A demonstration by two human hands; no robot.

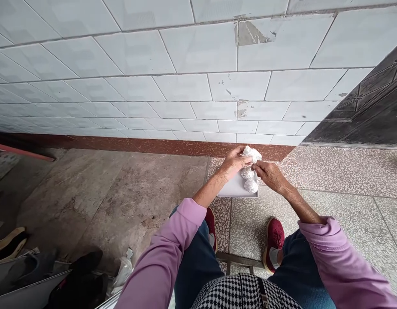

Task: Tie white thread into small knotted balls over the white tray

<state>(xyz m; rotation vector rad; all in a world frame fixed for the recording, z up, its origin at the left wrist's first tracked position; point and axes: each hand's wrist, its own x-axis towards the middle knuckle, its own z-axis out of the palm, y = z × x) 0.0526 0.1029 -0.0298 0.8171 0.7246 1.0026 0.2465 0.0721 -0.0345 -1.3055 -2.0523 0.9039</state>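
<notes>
Out in front of me, above a shallow pale tray (232,188), my left hand (236,163) is closed on a bunched white piece of yarn work (252,153). Its ruffled top sticks up past the fingers. My right hand (271,175) comes in from the right with fingertips pinched close under the white piece. Whatever lies in that pinch is too small to make out. Below the hands, a white yarn ball (250,186) rests at the tray's right side. Just behind it, a second yarn ball (247,173) is partly covered by my hands.
A white tiled wall (185,90) with a red-brown base strip rises right behind the tray. Dark panelling (368,107) stands at the right. Shoes and bags (79,274) crowd the lower left. My red shoes (275,238) flank the tray's near side.
</notes>
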